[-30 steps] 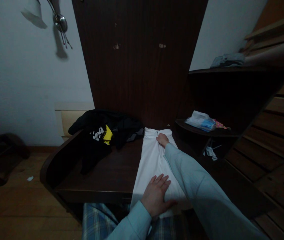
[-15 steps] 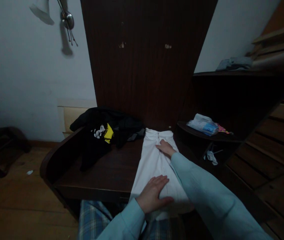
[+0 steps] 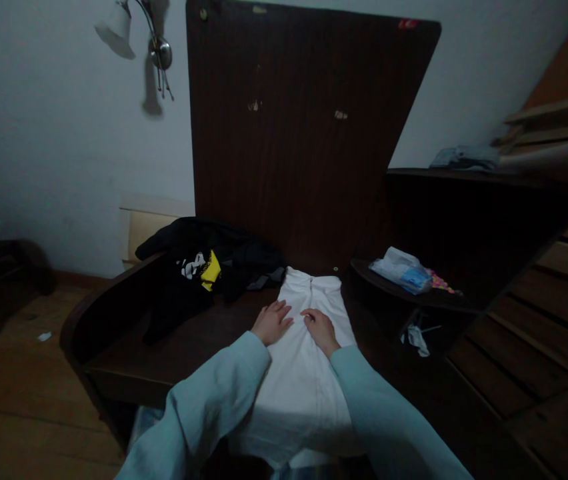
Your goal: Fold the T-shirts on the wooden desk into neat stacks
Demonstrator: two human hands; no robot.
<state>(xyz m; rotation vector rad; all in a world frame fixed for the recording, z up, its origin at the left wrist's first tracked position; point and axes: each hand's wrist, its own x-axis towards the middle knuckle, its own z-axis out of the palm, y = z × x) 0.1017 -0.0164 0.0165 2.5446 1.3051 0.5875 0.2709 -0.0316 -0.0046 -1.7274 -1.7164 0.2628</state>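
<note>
A white garment lies lengthwise on the dark wooden desk, its near end hanging over the front edge. My left hand rests flat on the garment's left edge, fingers stretched out. My right hand lies flat on the cloth just beside it, fingers pointing to the far end. Both hands are open and press on the fabric about a third of the way down from its far end. Light blue sleeves cover both arms.
A black garment with a yellow and white print is heaped at the desk's back left. A tall dark panel stands behind. A side shelf holds a plastic packet. Wooden slats are at right, a wall lamp above left.
My left hand moved from the garment's near end up to its far part, beside my right hand. My right hand slid a little nearer. The view tilted upward.
</note>
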